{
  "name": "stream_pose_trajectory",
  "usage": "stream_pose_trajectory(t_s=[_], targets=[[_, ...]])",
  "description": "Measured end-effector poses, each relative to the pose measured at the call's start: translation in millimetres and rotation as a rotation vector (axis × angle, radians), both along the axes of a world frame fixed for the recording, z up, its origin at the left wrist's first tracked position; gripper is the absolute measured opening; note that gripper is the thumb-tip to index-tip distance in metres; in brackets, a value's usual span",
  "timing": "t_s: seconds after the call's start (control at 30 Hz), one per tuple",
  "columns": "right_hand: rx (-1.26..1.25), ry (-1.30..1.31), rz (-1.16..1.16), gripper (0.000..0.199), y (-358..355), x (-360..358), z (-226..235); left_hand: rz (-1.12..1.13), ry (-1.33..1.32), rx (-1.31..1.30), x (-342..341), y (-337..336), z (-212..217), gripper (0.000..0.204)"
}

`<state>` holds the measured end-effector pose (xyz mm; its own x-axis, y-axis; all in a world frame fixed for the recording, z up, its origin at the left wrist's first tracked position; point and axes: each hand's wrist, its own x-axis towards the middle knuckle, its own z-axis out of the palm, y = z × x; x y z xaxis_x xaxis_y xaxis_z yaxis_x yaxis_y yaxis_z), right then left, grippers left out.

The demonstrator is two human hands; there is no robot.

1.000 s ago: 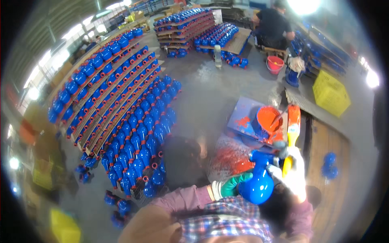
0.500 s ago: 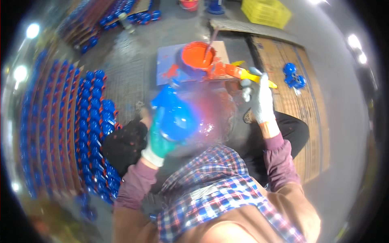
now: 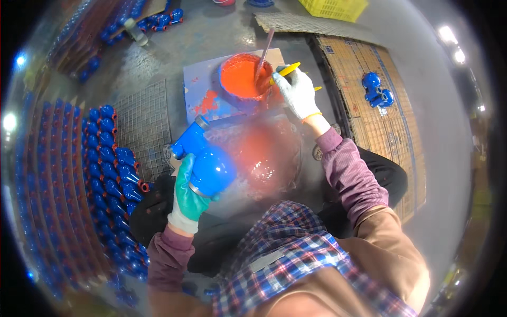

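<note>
My left hand [image 3: 186,203], in a green glove with a white cuff, grips a glossy blue valve-like casting [image 3: 212,170] from its left and underside. The casting has a round body and a short pipe end that points up and away. My right hand [image 3: 300,95], in a white glove, is closed around a yellow-handled paintbrush [image 3: 288,70] at the right rim of a paint bucket [image 3: 224,91]. The handle sticks up to the right, and the bristles are hidden from view. Bright orange-red paint [image 3: 238,76] fills the bucket, with a stick [image 3: 265,50] leaning in it.
The bucket stands on a paint-splattered board [image 3: 193,95]. Rows of blue castings [image 3: 108,174] are stacked at left, near a wire grid [image 3: 145,119]. A blue casting [image 3: 376,92] lies on cardboard [image 3: 393,137] at right. A yellow crate [image 3: 335,8] stands far off. A reddish patch [image 3: 259,150] is blurred.
My right hand has moved left and away from me, bringing the paintbrush to the bucket and tilting its handle upward. The blue casting in my left hand has shifted slightly left in view.
</note>
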<state>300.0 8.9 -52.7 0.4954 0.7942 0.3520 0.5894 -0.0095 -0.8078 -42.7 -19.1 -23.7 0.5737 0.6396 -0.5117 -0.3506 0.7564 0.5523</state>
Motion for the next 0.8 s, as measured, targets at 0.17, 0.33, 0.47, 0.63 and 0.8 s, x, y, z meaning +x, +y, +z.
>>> stream_pose_trajectory(t_s=[0.17,0.33,0.47,0.63,0.8], targets=[[-0.081,-0.318,0.054,0.029,25,-5,-24,-0.018,0.146,0.064,8,0,4,0.048],[-0.104,-0.219,0.049,0.030,-4,-5,-8,-0.026,0.251,0.128,7,-10,0,0.043],[-0.002,0.139,-0.028,0.031,-37,11,-11,-0.028,0.442,0.554,18,-16,-1,0.040],[-0.026,0.879,0.015,0.029,-97,19,-8,-0.045,0.789,1.383,17,-13,-14,0.068],[-0.011,0.886,0.116,0.037,-147,13,32,-0.018,0.862,2.135,31,-9,45,0.066]])
